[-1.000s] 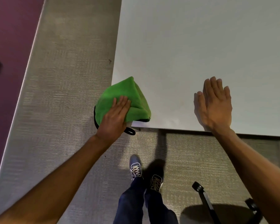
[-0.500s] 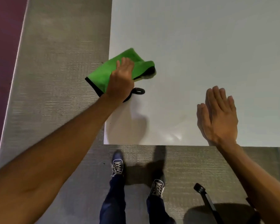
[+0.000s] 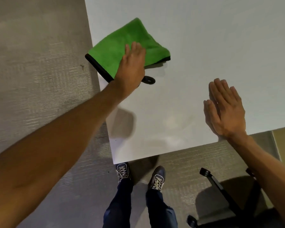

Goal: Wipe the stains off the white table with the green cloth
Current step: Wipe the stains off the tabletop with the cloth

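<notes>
Green cloth lay folded near the left edge of the white tabletop, one black-trimmed corner hanging past it. Your left hand pressed flat on the cloth, fingers extended rather than curled, so nothing was pinched. To wipe well, you needed even palm pressure and overlapping strokes, with the cloth kept fully on the surface. Your right hand rested spread and empty near the front edge, bracing you. No stains could be made out.
</notes>
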A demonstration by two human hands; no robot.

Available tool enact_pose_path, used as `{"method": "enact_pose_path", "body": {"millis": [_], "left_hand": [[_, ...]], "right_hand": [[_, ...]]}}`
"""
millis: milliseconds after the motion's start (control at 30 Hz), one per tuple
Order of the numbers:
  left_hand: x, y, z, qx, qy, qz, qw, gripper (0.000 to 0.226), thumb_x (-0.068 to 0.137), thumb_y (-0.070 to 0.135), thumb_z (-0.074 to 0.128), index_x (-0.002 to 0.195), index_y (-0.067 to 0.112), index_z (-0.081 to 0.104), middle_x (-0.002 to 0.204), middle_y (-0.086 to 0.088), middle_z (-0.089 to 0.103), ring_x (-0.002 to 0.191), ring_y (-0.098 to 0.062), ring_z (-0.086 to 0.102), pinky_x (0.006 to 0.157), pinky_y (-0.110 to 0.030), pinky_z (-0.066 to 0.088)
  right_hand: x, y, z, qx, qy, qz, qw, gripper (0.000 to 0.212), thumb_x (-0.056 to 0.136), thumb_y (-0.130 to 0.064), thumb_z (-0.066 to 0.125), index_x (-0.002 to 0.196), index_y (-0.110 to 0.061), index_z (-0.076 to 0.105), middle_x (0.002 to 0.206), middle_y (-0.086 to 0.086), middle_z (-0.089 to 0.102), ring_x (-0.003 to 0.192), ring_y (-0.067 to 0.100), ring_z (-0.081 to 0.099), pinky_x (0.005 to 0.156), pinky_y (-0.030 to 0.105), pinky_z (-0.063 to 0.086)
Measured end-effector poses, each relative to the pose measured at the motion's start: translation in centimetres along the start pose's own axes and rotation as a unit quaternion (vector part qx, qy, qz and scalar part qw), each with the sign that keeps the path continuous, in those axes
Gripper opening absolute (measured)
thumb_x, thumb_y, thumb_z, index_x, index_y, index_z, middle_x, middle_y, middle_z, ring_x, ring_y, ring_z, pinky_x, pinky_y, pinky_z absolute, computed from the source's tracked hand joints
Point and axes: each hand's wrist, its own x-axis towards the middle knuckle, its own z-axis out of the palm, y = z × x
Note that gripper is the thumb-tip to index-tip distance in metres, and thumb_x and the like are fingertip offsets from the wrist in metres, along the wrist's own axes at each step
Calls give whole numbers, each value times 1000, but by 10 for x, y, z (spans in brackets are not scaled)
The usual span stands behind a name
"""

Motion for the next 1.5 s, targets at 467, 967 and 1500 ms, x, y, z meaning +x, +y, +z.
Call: {"method": "enact_pose_path", "body": {"millis": [467, 967, 1500], "left_hand": [[-89, 48, 0, -97, -20, 137, 986, 59, 68, -26, 44, 125, -19, 56, 130, -38, 55, 123, -53, 53, 105, -66, 38], [-47, 57, -8, -107, -33, -25, 993, 71, 79, -24, 45, 145, 3, 46, 157, -18, 37, 147, -35, 30, 116, -42, 37], [-97, 53, -10, -150, -52, 159, 974, 70, 55, -31, 52, 124, -19, 57, 131, -36, 57, 126, -52, 52, 104, -68, 40]], "right_hand": [[-1, -1, -6, -6, -45, 13, 999, 65, 106, -45, 23, 162, -12, 22, 171, 6, 17, 160, 20, 11, 129, 50, 15], [-1, -1, -8, -2, -71, 27, 997, 75, 103, -61, 4, 163, -19, 17, 172, -1, 12, 160, 13, 4, 131, 45, 11], [0, -9, -16, 31, -67, 51, 996, 70, 104, -58, 14, 162, -20, 23, 171, -2, 17, 160, 11, 7, 131, 44, 13]]}}
